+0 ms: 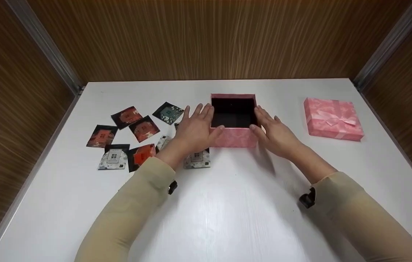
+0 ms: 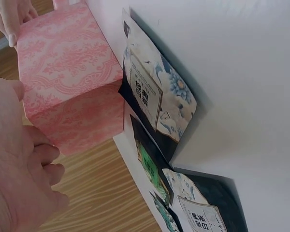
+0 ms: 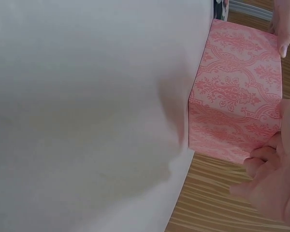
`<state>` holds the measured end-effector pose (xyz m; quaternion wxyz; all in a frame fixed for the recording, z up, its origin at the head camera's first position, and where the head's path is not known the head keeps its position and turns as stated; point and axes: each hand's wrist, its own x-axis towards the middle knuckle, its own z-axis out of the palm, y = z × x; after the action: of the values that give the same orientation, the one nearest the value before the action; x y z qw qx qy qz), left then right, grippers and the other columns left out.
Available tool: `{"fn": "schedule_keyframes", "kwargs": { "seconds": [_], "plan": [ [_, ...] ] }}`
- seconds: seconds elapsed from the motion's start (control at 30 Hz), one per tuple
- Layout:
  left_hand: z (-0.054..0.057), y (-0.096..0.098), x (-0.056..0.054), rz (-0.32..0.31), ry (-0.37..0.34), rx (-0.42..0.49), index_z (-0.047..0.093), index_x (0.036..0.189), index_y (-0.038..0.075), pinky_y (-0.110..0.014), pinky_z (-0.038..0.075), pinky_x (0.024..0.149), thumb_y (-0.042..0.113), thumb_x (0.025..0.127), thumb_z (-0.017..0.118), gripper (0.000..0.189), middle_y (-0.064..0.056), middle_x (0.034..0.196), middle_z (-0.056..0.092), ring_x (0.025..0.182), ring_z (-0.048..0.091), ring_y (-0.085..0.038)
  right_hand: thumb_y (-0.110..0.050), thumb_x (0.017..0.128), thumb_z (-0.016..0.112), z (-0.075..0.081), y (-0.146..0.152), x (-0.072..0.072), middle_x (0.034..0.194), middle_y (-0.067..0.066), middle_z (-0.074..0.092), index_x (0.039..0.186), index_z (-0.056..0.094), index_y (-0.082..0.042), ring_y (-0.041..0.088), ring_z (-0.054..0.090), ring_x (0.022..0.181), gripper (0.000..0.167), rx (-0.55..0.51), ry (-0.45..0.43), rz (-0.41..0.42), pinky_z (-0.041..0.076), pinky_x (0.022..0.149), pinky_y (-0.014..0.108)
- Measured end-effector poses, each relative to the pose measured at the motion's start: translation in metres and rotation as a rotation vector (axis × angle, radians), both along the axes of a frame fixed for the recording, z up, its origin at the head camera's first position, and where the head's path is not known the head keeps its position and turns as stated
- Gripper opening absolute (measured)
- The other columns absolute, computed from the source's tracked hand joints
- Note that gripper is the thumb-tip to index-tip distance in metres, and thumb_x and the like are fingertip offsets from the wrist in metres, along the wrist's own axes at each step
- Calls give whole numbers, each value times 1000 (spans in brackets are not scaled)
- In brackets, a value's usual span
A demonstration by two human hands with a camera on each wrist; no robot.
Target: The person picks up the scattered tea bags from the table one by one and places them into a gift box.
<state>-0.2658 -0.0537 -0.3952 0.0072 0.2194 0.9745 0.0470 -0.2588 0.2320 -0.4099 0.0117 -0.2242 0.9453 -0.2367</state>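
Observation:
A pink patterned box stands on the white table with its top side uncovered, and its dark inside shows no contents. My left hand lies along the box's left side, fingers straight, thumb at the near left corner. On the opposite side my right hand presses the wall with extended fingers, its thumb by the near right corner. Both wrist views show fingertips against the patterned sides. A white floral packet lies close to the box, partly under my left wrist in the head view.
To the right rests a pink lid with a ribbon bow. Several flat packets are spread on the left, among them a red packet, a teal packet and a white packet. A wood-grain panel closes off the back.

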Motion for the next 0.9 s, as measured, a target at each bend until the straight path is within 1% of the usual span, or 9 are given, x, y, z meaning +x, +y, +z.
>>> {"fn": "schedule_keyframes", "kwargs": {
  "seconds": [0.13,0.33,0.53,0.7,0.9],
  "plan": [
    [0,0,5,-3,10,-8,20,169,3,-58,5,128,64,110,24,85,-13,175,21,162,15,-31,-51,114,39,-2,1,5,176,12,16,168,21,-1,28,16,162,76,4,7,-4,13,127,61],
    [1,0,10,-5,8,-17,20,169,3,-57,5,129,64,110,24,85,-13,175,21,162,16,-31,-50,114,40,-1,0,11,175,13,17,168,20,-2,29,16,162,75,7,11,-3,14,126,61],
    [1,0,17,-3,10,-28,22,169,3,-58,6,129,65,110,25,86,-13,175,22,162,16,-32,-50,114,40,-2,0,17,175,13,18,168,22,-2,29,18,161,75,12,19,-4,15,127,61],
    [-1,0,24,2,8,-43,20,169,3,-58,5,128,66,110,22,86,-13,175,20,162,16,-33,-50,114,41,-3,0,25,175,13,20,168,23,-2,28,20,161,74,13,28,-4,15,127,60],
    [0,1,36,-5,10,-14,21,169,3,-59,4,128,65,110,24,86,-14,174,21,161,16,-34,-48,113,44,0,2,35,173,15,24,167,27,0,30,23,160,74,15,50,-1,17,126,61]
  ]
}}
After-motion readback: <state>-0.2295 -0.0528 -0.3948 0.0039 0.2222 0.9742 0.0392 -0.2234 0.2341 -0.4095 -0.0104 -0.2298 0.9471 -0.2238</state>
